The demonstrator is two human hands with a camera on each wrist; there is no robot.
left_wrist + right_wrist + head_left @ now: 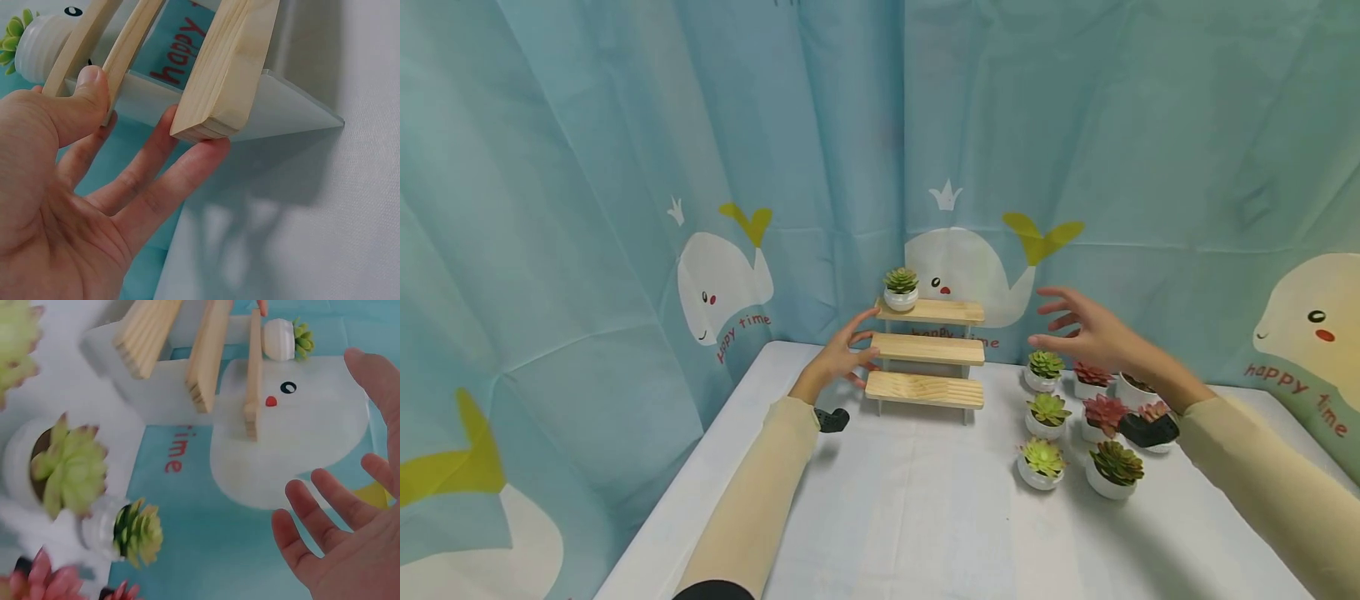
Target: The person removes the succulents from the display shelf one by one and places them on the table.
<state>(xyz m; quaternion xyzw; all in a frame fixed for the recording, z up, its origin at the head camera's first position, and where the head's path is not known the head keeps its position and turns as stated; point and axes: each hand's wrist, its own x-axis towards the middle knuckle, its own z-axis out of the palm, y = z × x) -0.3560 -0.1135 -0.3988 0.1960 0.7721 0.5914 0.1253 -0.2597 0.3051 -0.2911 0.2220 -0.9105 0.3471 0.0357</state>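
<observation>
A three-tier wooden display rack (927, 348) with pale side supports stands at the back of the table. My left hand (841, 357) is at its left side; in the left wrist view, the thumb (92, 94) lies against the middle board and spread fingertips touch the board ends. One green succulent in a white pot (900, 290) sits at the left end of the top board. To the right of the rack, my right hand (1092, 327) hovers above the potted succulents with fingers apart and nothing held.
Several potted succulents stand in rows on the right of the table, among them a light green one (1042, 460), a dark green one (1115, 468) and a pink one (1103, 414). A blue curtain (850, 167) with whale prints hangs behind the white tabletop (925, 517).
</observation>
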